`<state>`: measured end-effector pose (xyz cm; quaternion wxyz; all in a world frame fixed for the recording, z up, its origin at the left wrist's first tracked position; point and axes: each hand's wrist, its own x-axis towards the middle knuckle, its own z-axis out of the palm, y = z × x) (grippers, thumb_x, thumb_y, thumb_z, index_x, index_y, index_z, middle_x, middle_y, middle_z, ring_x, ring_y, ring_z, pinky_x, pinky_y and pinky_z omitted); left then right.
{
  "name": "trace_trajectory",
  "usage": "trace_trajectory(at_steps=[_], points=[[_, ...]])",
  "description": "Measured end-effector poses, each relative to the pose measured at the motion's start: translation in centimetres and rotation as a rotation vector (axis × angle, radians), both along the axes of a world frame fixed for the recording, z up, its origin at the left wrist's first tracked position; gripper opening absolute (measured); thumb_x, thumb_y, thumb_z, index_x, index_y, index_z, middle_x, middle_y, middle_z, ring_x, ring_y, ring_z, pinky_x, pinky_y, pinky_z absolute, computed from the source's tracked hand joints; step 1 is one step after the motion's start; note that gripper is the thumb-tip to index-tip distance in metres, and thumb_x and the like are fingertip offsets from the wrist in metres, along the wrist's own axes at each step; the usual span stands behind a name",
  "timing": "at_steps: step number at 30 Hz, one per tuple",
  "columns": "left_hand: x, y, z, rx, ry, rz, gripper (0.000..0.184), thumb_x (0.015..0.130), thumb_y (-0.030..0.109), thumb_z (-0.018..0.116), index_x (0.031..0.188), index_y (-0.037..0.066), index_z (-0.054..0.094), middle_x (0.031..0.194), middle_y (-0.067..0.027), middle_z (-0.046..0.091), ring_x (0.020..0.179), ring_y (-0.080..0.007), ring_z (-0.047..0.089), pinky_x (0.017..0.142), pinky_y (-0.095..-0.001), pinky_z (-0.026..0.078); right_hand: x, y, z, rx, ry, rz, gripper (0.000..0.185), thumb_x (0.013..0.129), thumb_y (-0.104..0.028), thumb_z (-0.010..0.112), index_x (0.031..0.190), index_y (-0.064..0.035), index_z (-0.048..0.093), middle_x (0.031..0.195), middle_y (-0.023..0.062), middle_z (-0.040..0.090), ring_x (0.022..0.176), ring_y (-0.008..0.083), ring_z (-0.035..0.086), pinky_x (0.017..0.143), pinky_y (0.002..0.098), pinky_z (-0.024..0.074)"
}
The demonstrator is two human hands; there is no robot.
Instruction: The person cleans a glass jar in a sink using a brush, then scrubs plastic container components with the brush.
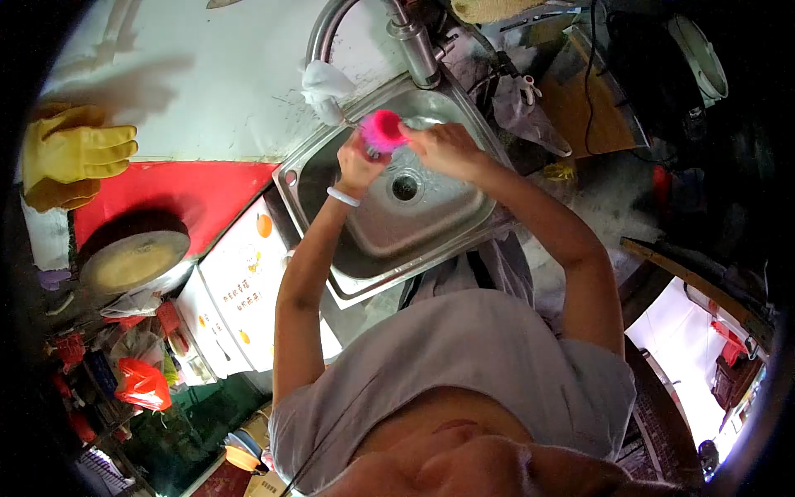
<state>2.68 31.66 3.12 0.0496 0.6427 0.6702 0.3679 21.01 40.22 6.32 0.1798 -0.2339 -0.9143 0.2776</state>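
Bright pink round object [383, 129] between left hand [361, 162] and right hand [447, 150], over the steel sink [443, 214].

Yellow gloves [87, 153] at far left, a round pan-like object [137, 262] below, a red plastic bag [143, 385] lower still.

Hands [361, 163] above sink [447, 217], faucet [413, 54] behind, gloves [79, 155] left.
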Motion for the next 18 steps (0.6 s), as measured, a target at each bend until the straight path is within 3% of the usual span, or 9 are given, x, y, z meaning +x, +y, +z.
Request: trace_trajectory(at_steps=[1,3,4,7,9,11,15,17,18], points=[[0.2,-0.7,0.0,-0.004,0.001,-0.001,0.052,0.048,0.01,0.068,0.097,0.003,0.053,0.078,-0.0138,0.058,0.071,-0.0265,0.058,0.063,-0.0326,0.047,0.6,0.2,-1.3,-0.004,0.001,-0.001,0.032,0.076,-0.022,0.051,0.106,-0.0109,0.05,0.067,0.0146,0.058,0.058,0.0316,0.057,0.056,0.0419,0.0453],[0.1,-1.3,0.0,-0.078,-0.418,0.092,0.042,0.054,0.002,0.063,0.094,-0.002,0.051,0.087,-0.0108,0.055,0.081,-0.0191,0.052,0.07,-0.0278,0.042,2.6,1.3,-4.8,-0.086,-0.054,-0.082,0.028,0.077,-0.023,0.051,0.101,-0.0079,0.054,0.07,0.0159,0.058,0.06,0.0319,0.057,0.057,0.0411,0.0456],[0.0,-1.2,0.0,-0.119,-0.627,0.135,0.037,0.057,-0.003,0.06,0.093,-0.004,0.05,0.092,-0.0093,0.054,0.086,-0.0154,0.049,0.073,-0.0255,0.039,3.3,0.7,-4.9,-0.277,-0.112,-0.107,0.028,0.079,-0.025,0.049,0.1,-0.0087,0.055,0.072,0.0172,0.058,0.062,0.0333,0.057,0.057,0.0407,0.0453],[0.2,-0.8,-0.5,-0.052,-0.83,0.252,0.035,0.059,-0.008,0.056,0.093,-0.005,0.05,0.091,-0.0087,0.054,0.083,-0.0153,0.05,0.07,-0.0256,0.04,2.4,-2.1,-7.4,-0.455,0.051,-0.289,0.03,0.081,-0.027,0.047,0.104,-0.0102,0.054,0.074,0.0189,0.058,0.065,0.0345,0.057,0.059,0.0413,0.0447],[-0.2,-0.7,-0.8,-0.054,-0.897,0.246,0.032,0.06,-0.01,0.055,0.091,-0.005,0.049,0.088,-0.0073,0.054,0.08,-0.0141,0.05,0.068,-0.0257,0.041,2.7,-3.7,-7.8,-0.535,-0.004,-0.297,0.031,0.081,-0.029,0.046,0.106,-0.0127,0.053,0.078,0.0202,0.057,0.069,0.0349,0.056,0.062,0.0418,0.044],[-0.5,-0.9,-0.8,-0.106,-1.153,0.321,0.03,0.061,-0.01,0.054,0.091,-0.005,0.049,0.087,-0.0066,0.053,0.078,-0.0135,0.05,0.064,-0.0255,0.042,2.6,-5.4,-10.0,-0.587,0.037,-0.293,0.03,0.081,-0.03,0.047,0.106,-0.0137,0.053,0.081,0.0198,0.057,0.071,0.0347,0.056,0.063,0.0424,0.0434],[-1.4,-0.5,0.0,-0.213,-1.112,0.274,0.043,0.054,-0.006,0.059,0.096,-0.006,0.049,0.086,-0.0065,0.055,0.08,-0.0136,0.052,0.069,-0.0235,0.041,2.0,-1.7,-7.1,-0.417,-0.001,-0.302,0.029,0.081,-0.029,0.047,0.105,-0.0138,0.053,0.076,0.0181,0.057,0.07,0.0344,0.056,0.06,0.0418,0.0437],[-2.0,-0.4,-1.1,-0.168,-0.763,0.095,0.039,0.053,-0.004,0.058,0.091,-0.005,0.052,0.085,-0.0065,0.056,0.073,-0.0134,0.053,0.063,-0.0244,0.042,1.2,0.7,-3.3,-0.285,0.006,-0.178,0.027,0.083,-0.028,0.043,0.101,-0.0124,0.054,0.074,0.0174,0.058,0.069,0.0325,0.057,0.059,0.0426,0.0436],[-1.7,-0.3,-1.1,-0.157,-0.708,0.078,0.037,0.052,-0.002,0.059,0.088,-0.003,0.054,0.085,-0.0071,0.057,0.073,-0.0132,0.053,0.063,-0.0241,0.042,0.3,1.8,-2.4,-0.255,-0.092,-0.128,0.027,0.081,-0.026,0.045,0.103,-0.0123,0.053,0.07,0.0169,0.057,0.065,0.0322,0.057,0.058,0.0411,0.0437]])
